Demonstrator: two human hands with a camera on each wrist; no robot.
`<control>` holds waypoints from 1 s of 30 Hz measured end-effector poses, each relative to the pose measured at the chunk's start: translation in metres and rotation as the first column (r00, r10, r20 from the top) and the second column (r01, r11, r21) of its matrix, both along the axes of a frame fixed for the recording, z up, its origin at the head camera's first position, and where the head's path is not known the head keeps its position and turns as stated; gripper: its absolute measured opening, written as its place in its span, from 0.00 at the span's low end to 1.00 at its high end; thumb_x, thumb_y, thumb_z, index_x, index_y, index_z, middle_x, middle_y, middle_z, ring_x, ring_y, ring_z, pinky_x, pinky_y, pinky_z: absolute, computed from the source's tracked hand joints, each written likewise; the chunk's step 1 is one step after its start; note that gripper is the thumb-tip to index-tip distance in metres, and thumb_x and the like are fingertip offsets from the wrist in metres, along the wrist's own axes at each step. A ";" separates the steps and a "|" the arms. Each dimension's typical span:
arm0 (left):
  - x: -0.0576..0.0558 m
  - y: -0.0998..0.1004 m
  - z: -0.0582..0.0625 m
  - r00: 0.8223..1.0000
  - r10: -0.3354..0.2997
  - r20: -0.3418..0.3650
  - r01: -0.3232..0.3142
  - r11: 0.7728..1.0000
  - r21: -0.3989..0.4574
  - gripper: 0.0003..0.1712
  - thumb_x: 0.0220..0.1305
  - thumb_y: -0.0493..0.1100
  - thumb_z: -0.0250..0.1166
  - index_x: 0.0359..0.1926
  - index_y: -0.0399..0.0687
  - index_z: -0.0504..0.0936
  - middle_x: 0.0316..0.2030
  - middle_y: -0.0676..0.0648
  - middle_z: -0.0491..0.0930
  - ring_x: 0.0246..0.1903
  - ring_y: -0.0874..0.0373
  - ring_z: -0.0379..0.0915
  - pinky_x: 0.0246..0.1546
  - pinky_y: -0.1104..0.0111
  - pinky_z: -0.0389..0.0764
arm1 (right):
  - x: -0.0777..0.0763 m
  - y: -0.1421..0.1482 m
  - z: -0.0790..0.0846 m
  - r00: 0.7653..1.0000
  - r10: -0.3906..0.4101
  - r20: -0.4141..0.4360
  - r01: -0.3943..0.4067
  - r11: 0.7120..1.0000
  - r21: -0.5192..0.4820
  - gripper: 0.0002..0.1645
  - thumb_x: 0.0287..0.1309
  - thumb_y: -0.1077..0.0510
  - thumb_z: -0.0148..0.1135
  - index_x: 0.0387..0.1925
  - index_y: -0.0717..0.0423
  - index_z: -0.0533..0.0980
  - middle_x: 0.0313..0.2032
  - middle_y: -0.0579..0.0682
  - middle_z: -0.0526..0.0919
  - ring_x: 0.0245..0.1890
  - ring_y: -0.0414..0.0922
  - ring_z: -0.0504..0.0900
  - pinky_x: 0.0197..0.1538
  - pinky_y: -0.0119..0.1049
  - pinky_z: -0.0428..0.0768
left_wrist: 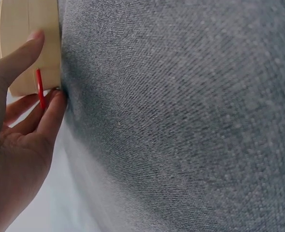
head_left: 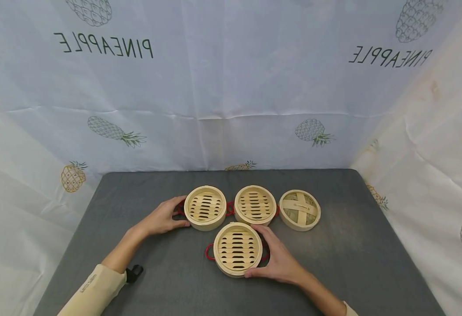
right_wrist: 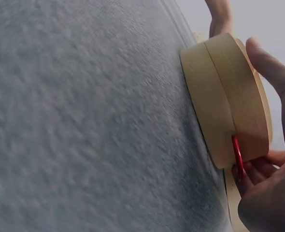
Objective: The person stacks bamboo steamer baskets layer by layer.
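Note:
Three round bamboo steamer baskets with slatted bottoms and red side handles are on the dark table. My left hand [head_left: 163, 218] holds the left side of the back left steamer basket [head_left: 205, 207], thumb on its wall [left_wrist: 46, 55] and fingers around by the red handle [left_wrist: 40, 89]. Nearer to me, my right hand [head_left: 278, 259] grips the front steamer basket [head_left: 237, 249] from its right, thumb at the near rim and fingers at the far side. Part of its right red handle [right_wrist: 237, 157] is hidden by that hand. The back middle steamer basket [head_left: 255, 205] stands just behind it.
A woven bamboo lid [head_left: 300, 210] with a crossed band lies at the right end of the back row. Pineapple-printed cloth [head_left: 215, 87] hangs behind the grey table [head_left: 357, 254]. Something small and black [head_left: 134, 273] shows at the left cuff.

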State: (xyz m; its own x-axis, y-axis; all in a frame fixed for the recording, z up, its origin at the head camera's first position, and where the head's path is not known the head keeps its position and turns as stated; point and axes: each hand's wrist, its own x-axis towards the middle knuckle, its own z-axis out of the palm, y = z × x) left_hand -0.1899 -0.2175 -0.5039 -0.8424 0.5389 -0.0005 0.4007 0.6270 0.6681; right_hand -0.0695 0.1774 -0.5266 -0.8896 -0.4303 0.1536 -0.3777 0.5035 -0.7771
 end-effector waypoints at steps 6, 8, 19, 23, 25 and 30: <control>0.000 0.000 -0.002 1.000 0.009 -0.026 -0.010 1.000 -0.015 0.50 0.62 0.44 0.82 0.78 0.34 0.68 0.71 0.33 0.78 0.66 0.40 0.81 0.59 0.50 0.87 | 0.006 -0.009 0.000 0.999 -0.043 -0.027 0.044 0.998 0.049 0.79 0.35 0.31 0.92 0.85 0.46 0.58 0.77 0.43 0.68 0.74 0.44 0.74 0.72 0.52 0.79; 0.000 0.000 -0.003 0.999 0.013 -0.042 -0.014 1.000 -0.027 0.50 0.61 0.44 0.83 0.78 0.35 0.69 0.70 0.34 0.79 0.66 0.40 0.81 0.61 0.48 0.86 | 0.007 -0.012 0.000 0.998 -0.053 -0.021 0.053 0.998 0.045 0.81 0.33 0.33 0.93 0.85 0.46 0.57 0.77 0.43 0.67 0.74 0.45 0.73 0.71 0.52 0.78; -0.011 -0.004 -0.026 0.988 -0.017 -0.154 0.020 1.000 0.016 0.49 0.60 0.53 0.84 0.75 0.39 0.73 0.65 0.37 0.82 0.62 0.42 0.81 0.61 0.45 0.83 | 0.011 -0.024 -0.004 0.995 -0.096 0.036 0.094 0.995 0.038 0.89 0.25 0.35 0.96 0.86 0.48 0.52 0.78 0.44 0.68 0.75 0.45 0.73 0.73 0.50 0.78; -0.026 -0.016 -0.065 0.980 -0.021 -0.198 0.021 1.000 -0.004 0.52 0.59 0.65 0.82 0.77 0.48 0.73 0.63 0.44 0.83 0.59 0.51 0.80 0.56 0.52 0.83 | 0.012 -0.026 -0.003 0.993 -0.109 0.052 0.107 0.993 0.044 0.89 0.27 0.33 0.95 0.87 0.47 0.51 0.78 0.44 0.68 0.75 0.45 0.73 0.72 0.52 0.78; -0.031 -0.019 -0.074 0.984 -0.009 -0.177 0.004 1.000 -0.025 0.53 0.57 0.66 0.82 0.77 0.51 0.72 0.63 0.48 0.82 0.59 0.55 0.79 0.57 0.52 0.83 | 0.013 -0.027 -0.003 0.991 -0.123 0.059 0.121 0.992 0.040 0.87 0.28 0.32 0.94 0.86 0.47 0.53 0.77 0.42 0.69 0.73 0.44 0.73 0.71 0.51 0.78; -0.033 -0.019 -0.074 0.988 -0.001 -0.153 -0.003 1.000 -0.031 0.53 0.55 0.62 0.85 0.77 0.51 0.73 0.62 0.51 0.82 0.57 0.57 0.78 0.58 0.53 0.82 | 0.011 -0.027 -0.003 0.987 -0.144 0.067 0.144 0.990 0.005 0.83 0.29 0.29 0.92 0.84 0.46 0.57 0.74 0.38 0.72 0.69 0.40 0.76 0.70 0.45 0.78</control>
